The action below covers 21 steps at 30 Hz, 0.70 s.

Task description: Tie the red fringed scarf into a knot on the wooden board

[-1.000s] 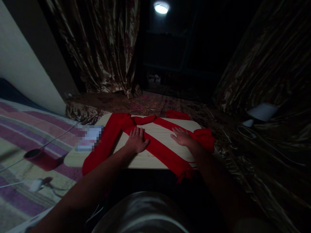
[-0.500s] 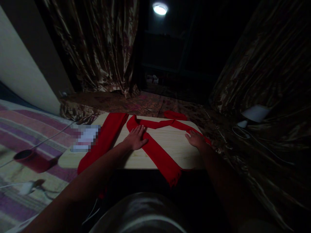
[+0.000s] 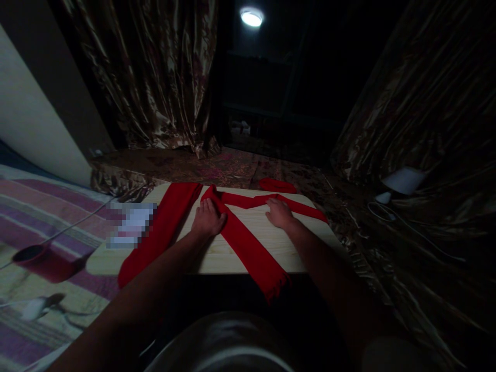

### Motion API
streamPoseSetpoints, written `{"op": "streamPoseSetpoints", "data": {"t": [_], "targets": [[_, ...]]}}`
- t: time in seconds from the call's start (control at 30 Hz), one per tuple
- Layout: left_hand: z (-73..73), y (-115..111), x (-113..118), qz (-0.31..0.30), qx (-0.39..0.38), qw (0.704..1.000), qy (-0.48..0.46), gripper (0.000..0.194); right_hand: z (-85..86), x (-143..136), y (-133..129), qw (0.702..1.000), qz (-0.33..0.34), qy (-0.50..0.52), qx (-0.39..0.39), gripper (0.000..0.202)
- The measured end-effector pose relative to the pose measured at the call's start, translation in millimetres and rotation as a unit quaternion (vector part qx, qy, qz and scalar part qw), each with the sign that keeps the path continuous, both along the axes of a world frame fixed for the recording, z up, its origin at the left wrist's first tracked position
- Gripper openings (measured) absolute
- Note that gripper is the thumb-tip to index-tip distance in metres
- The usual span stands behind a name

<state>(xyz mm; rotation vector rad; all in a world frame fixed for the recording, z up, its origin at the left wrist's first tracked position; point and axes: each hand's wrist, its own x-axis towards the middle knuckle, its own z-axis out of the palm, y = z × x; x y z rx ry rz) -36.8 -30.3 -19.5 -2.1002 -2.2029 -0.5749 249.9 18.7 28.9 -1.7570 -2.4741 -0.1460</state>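
A long red scarf (image 3: 248,245) with a fringed near end lies bent across a pale wooden board (image 3: 217,258). My left hand (image 3: 208,219) rests on the scarf by its left bend, fingers stretched forward and thumb apart. Farther right, my right hand (image 3: 279,213) lies low over the board, its fingertips at the scarf's back strand and its thumb spread. No grip on the cloth shows in either hand. Left of them, a wider red cloth band (image 3: 160,232) runs over the board from back to front; whether it joins the scarf cannot be seen.
A blurred white item (image 3: 134,225) lies on the board's left side. Beside it, a red pot-like container (image 3: 46,263) and white cords sit on a striped bed cover (image 3: 23,222). More red cloth (image 3: 277,185) lies behind the board. At right is a small white lamp (image 3: 405,181).
My right hand has slid left along the back strand, away from the scarf's right end. My left hand has shifted slightly left at the bend. The view has moved a little.
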Motion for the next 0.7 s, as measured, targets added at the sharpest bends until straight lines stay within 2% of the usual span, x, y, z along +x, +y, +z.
{"op": "streamPoseSetpoints", "data": {"t": [0.1,0.2,0.27,0.4,0.47,0.57,0.7], "targets": [[5.3,-1.7,1.4,0.003,-0.027,1.000,0.000,0.088,3.5,-32.4,7.8,0.998,0.058,-0.003,0.009,0.064],[8.2,-1.2,1.4,0.004,-0.055,0.998,-0.002,0.089,7.4,-49.6,18.9,0.998,0.064,-0.026,-0.005,0.069],[8.5,0.0,0.6,-0.001,-0.063,0.998,-0.002,0.089,10.7,-53.2,26.8,0.997,0.060,-0.030,-0.033,0.062],[6.5,3.1,-1.1,-0.003,-0.063,0.998,-0.015,0.089,19.7,-51.9,40.7,0.996,0.051,-0.006,-0.074,0.034],[5.0,4.3,-1.3,0.001,-0.070,0.997,-0.029,0.090,24.5,-51.5,47.7,0.995,0.034,0.039,-0.085,0.028],[2.9,7.4,-1.7,0.006,-0.065,0.997,-0.053,0.090,30.5,-52.7,61.0,0.981,-0.008,0.175,-0.082,0.027],[3.7,21.6,-7.4,0.024,0.008,0.994,-0.108,0.082,32.6,-54.8,80.2,0.948,-0.050,0.308,-0.059,0.024]]}}
